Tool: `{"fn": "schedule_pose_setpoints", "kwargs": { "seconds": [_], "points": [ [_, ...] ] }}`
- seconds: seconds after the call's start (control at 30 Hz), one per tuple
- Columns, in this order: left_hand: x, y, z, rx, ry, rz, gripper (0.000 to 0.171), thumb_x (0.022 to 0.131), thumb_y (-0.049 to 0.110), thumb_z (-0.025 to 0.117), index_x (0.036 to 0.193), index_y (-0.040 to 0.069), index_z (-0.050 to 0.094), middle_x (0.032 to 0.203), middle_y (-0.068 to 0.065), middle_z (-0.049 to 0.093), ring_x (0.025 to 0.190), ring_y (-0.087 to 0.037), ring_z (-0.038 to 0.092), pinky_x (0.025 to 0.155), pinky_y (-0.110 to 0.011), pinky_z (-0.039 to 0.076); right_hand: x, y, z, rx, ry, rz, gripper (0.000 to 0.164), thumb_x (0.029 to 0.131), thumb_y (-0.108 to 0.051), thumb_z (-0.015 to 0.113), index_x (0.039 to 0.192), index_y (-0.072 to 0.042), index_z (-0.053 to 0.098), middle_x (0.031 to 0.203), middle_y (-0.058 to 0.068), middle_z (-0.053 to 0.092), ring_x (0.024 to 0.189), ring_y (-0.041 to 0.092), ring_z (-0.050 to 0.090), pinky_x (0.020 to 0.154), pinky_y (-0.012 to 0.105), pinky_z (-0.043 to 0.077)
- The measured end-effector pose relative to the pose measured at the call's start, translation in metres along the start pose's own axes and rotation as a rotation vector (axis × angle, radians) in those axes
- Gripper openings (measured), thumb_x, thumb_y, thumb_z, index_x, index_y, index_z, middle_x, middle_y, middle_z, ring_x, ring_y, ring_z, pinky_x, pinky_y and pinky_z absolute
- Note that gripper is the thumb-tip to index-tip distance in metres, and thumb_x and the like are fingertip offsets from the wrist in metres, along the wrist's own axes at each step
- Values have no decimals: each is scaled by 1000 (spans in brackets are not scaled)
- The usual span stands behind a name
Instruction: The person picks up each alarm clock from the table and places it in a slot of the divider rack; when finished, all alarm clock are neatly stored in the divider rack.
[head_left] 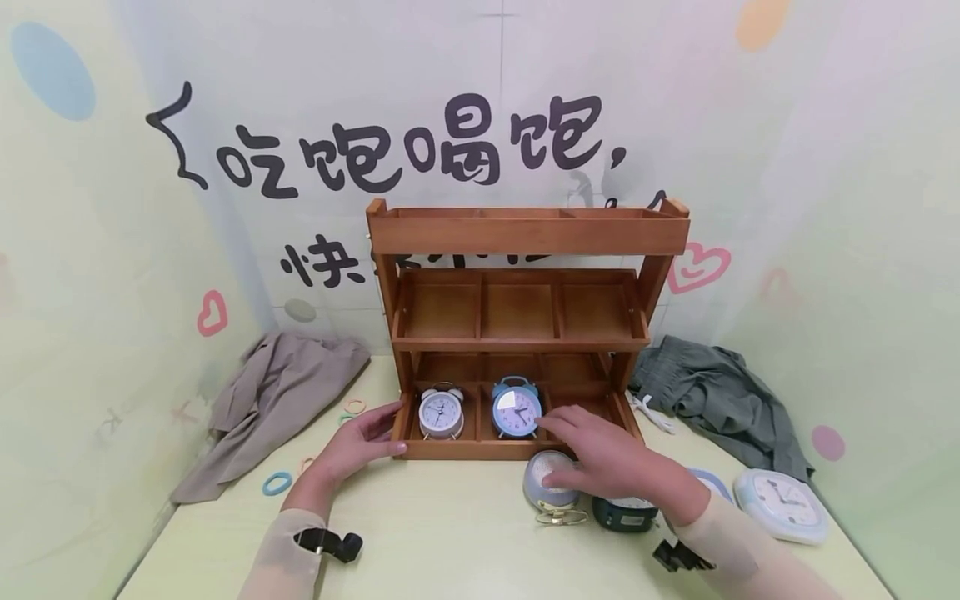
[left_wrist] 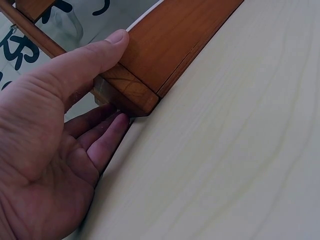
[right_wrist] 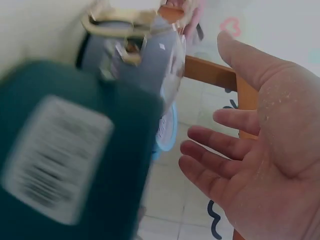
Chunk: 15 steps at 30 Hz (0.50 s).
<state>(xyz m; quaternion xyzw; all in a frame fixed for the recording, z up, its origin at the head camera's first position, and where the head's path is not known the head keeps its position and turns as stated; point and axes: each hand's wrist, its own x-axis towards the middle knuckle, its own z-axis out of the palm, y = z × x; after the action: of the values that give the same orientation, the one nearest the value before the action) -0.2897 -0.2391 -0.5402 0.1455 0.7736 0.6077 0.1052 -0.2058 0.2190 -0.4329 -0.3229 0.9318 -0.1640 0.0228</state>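
Observation:
A brown wooden shelf rack with several compartments stands on the table. My left hand grips its lower left front corner; in the left wrist view the thumb lies on the front board and the fingers curl at the end. My right hand hovers by the blue twin-bell alarm clock in the bottom middle compartment, fingers spread and palm bare in the right wrist view. A white alarm clock stands in the bottom left compartment. Below my right hand is a grey-purple alarm clock.
A dark green clock, its label facing the right wrist camera, stands under my right forearm. A white square clock lies at right. Grey-brown cloth and dark green cloth flank the rack. A blue ring lies at left.

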Motion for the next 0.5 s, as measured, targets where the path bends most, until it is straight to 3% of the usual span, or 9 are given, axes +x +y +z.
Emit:
{"fn": "schedule_pose_setpoints", "kwargs": {
  "seconds": [0.27,0.5],
  "points": [
    [2,-1,-2,-12,8,-12,89,92,16,95,169,13,50,174,-14,44,156,-41,48,120,-37,50,-19,2,17,31,-33,-18,94,88,-65,89,161,-14,59,147,2,60,118,17,64,94,42,62],
    [0,-1,-1,-10,-4,4,90,93,15,94,169,8,47,175,-19,41,156,-44,46,122,-39,49,-24,6,28,37,-26,12,105,79,-67,96,161,-13,59,150,0,56,125,21,62,103,49,61]
  ]
}}
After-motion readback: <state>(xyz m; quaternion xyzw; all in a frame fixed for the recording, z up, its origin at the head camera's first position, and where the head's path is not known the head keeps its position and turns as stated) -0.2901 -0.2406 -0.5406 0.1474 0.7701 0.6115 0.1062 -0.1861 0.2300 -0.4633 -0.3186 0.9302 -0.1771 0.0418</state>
